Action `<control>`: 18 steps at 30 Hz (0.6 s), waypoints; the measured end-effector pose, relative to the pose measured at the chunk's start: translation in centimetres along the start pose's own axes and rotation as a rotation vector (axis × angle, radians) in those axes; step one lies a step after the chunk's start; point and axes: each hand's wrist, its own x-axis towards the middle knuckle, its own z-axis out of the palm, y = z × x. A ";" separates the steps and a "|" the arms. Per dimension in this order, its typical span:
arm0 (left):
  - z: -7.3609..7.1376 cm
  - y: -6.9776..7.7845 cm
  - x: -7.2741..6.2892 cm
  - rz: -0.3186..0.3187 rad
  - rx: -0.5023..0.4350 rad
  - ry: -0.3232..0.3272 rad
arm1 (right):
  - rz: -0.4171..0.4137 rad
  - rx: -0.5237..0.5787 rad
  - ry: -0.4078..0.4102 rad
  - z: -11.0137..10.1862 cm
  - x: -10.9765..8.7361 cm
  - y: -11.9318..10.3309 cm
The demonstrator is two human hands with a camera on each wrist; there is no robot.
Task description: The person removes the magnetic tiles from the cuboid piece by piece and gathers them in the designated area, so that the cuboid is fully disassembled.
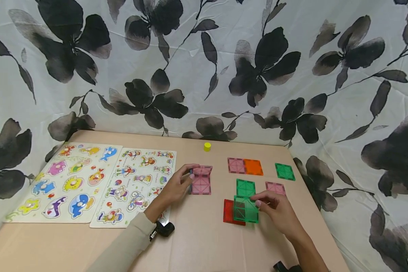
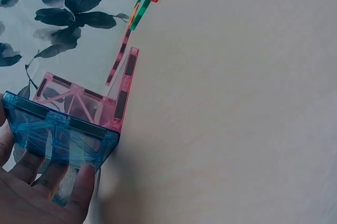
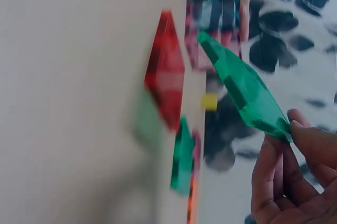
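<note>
My left hand (image 1: 176,186) holds a translucent blue magnetic tile (image 2: 60,132), which stands on edge against a group of pink magnetic tiles (image 1: 202,180). In the left wrist view one pink tile (image 2: 79,100) rises behind the blue one, and my fingertips spread across the blue tile's outer face. Between thumb and fingers, my right hand (image 1: 277,209) pinches a green magnetic tile (image 3: 250,89) by one corner. In the head view that tile overlaps a red tile (image 1: 227,216) and the edge of a second green tile (image 1: 246,186). The right wrist view shows it raised and tilted.
Toward the back right lie a pink tile (image 1: 236,165) beside an orange tile (image 1: 253,167), another green tile (image 1: 285,172) and another pink tile (image 1: 275,187). A small yellow cylinder (image 1: 207,146) stands near the back edge. Two sticker-like picture boards (image 1: 98,185) cover the table's left side.
</note>
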 end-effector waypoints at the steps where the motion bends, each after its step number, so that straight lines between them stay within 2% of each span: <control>1: 0.0 0.0 0.0 -0.002 0.003 0.003 | 0.024 0.015 0.003 -0.5 -0.1 0.4; 6: -0.1 -0.1 -0.1 -0.004 0.008 0.009 | 0.124 0.062 0.023 -2.9 -0.3 2.3; 10: -0.1 -0.2 -0.1 0.002 0.004 0.003 | 0.169 0.074 0.023 -4.3 -0.4 4.0; 18: 0.0 -0.1 0.0 0.000 0.000 -0.005 | 0.208 0.054 0.013 -5.3 -0.7 6.1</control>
